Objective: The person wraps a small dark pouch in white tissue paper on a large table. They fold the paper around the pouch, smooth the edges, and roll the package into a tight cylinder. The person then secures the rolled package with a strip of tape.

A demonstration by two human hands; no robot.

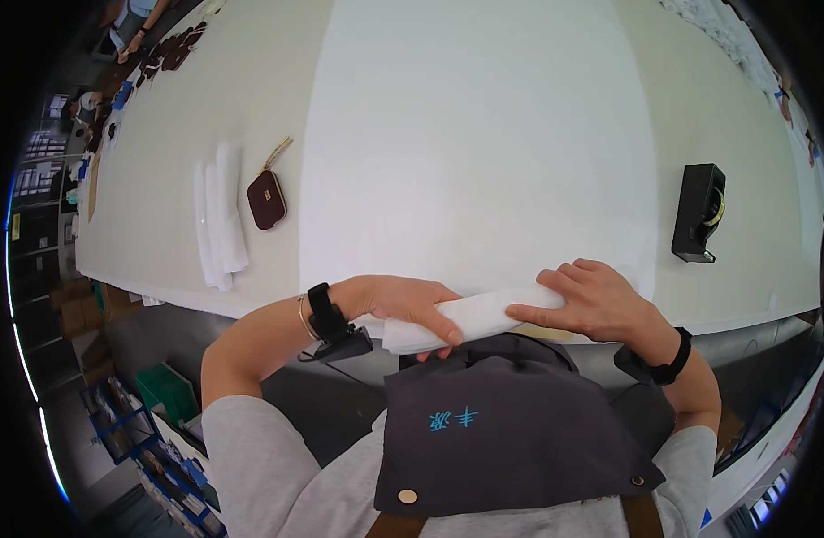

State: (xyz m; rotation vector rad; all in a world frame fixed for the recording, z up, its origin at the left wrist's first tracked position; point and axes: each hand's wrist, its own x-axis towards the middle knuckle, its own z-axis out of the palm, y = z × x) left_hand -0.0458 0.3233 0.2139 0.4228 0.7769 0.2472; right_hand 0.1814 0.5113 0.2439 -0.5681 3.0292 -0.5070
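A flattened, folded white bundle (pixel 485 319) of thin sheet material lies across the table's near edge, just in front of my body. Whether it is paper or cloth I cannot tell. Around its left end is my left hand (pixel 410 305), thumb on top and some fingers underneath. My right hand (pixel 593 303) grips the right end, its thumb along the near side and its fingers over the far side. Beyond both hands a wide white sheet (pixel 475 152) is spread over the table.
Left of the sheet lie a dark red zip pouch (pixel 268 199) with a wrist strap and several white rolls (pixel 222 215). A black tape dispenser (pixel 698 213) stands on the right. White material (pixel 717 36) is heaped at the far right. Other people (pixel 141 27) are along the table's far sides.
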